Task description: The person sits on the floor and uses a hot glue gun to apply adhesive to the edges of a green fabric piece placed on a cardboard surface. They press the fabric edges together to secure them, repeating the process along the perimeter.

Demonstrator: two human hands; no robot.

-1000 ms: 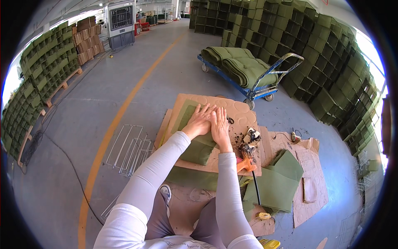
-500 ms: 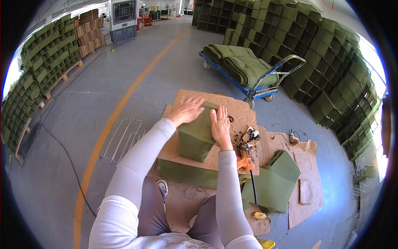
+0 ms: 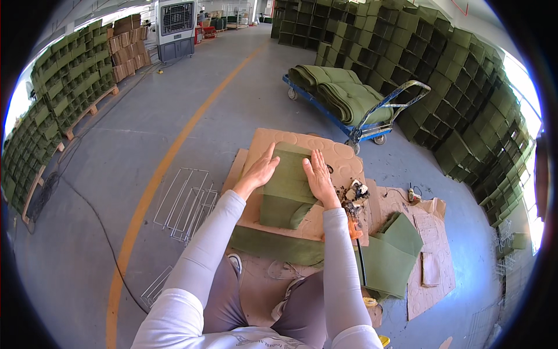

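Note:
A green felt-like box (image 3: 286, 189) lies on a cardboard-topped work surface (image 3: 243, 200) in front of me. My left hand (image 3: 261, 173) is along its left edge, fingers stretched toward the far end. Against its right side is my right hand (image 3: 319, 179), flat, with the fingers together and pointing away from me. Neither hand is closed round anything. Close to my right wrist are black-stained scraps (image 3: 355, 195) and an orange-handled tool (image 3: 353, 227), partly hidden by my forearm.
Folded green sheets (image 3: 392, 256) lie over floor cardboard (image 3: 435, 244) on the right. A blue trolley (image 3: 331, 113) carries stacked green sheets beyond the work surface. Wire racks (image 3: 185, 203) lie on the floor at left. Tall stacks of green boxes (image 3: 401, 52) line the right side.
My left hand has come down from the box's far top to its left side. The box looks lower and flatter, its near face more slanted. My right hand stays at its right.

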